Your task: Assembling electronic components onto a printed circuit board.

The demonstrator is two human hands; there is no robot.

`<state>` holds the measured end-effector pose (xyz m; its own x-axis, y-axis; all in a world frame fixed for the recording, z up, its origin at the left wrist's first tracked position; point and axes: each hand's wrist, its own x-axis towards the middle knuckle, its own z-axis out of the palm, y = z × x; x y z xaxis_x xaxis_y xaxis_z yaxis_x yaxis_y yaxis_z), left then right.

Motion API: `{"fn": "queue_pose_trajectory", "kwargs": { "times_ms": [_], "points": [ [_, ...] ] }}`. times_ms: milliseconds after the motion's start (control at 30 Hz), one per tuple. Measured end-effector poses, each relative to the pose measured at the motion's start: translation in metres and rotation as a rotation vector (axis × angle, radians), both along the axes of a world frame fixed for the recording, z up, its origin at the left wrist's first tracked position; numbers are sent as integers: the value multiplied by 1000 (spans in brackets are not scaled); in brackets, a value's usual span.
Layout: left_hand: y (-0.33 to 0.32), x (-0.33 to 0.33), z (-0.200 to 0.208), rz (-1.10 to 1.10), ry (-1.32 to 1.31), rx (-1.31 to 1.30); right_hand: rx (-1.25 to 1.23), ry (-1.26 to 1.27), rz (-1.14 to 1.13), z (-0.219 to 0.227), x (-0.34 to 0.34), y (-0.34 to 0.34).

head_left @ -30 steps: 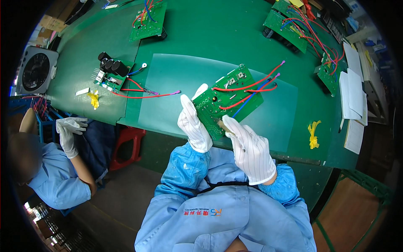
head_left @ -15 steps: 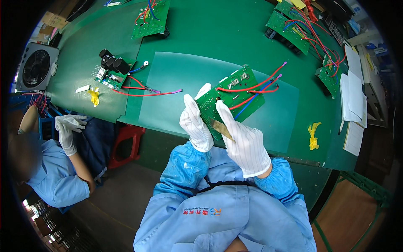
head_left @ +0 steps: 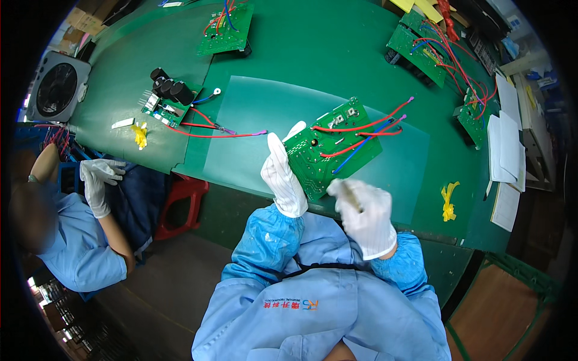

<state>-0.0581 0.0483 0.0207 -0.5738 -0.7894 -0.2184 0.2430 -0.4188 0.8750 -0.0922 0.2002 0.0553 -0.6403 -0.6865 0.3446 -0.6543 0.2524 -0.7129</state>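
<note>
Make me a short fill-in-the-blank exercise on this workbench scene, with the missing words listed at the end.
1. The green circuit board is held at its edge by the person's ____ hand.
2. On the right hand, the glove is coloured ____.
3. The plastic stool is coloured ____.
4. The fan stands near the picture's ____ edge.

Missing words: left; white; red; left.

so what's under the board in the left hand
Around the board, the translucent sheet shows, lying on the green table. The board's underside, any parts there, and the patch straight below are covered.
</note>
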Motion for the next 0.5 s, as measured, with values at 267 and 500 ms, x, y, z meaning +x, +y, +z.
{"fn": "queue_pose_trajectory", "kwargs": {
  "times_ms": [267, 500],
  "points": [
    [-6, 2, -4, -119, -33, -8, 16, 258, -307, 2, -66, 11],
    [-21, 2, 7, -350, -65, 63, 239, 316, -295, 3, -55, 40]
  ]
}}
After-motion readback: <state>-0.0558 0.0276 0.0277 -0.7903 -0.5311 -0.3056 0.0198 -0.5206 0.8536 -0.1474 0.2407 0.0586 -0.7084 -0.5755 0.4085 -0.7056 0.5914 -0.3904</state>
